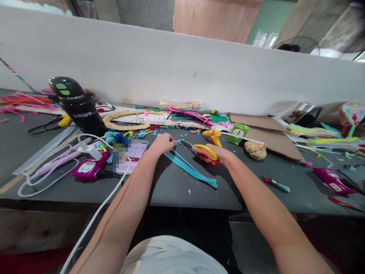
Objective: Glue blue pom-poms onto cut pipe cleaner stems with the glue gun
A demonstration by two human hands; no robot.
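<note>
My left hand (163,144) is closed in a pinch on blue pipe cleaners (194,170), whose long ends trail over the grey table toward the front right. Short blue ends stick out past its fingertips. My right hand (210,153) grips a pair of scissors (209,149) by yellow and red handles. The scissor blades point left at the short blue ends; whether they touch them I cannot make out. Small cut blue pieces (182,136) lie scattered just behind both hands.
A yellow glue gun (213,136) lies behind my right hand, near a green packet (238,133) and a stone-like lump (255,150). Left are a phone (137,152), a purple power strip (90,166) with white cables and a black bottle (81,108). A craft knife (276,184) lies right.
</note>
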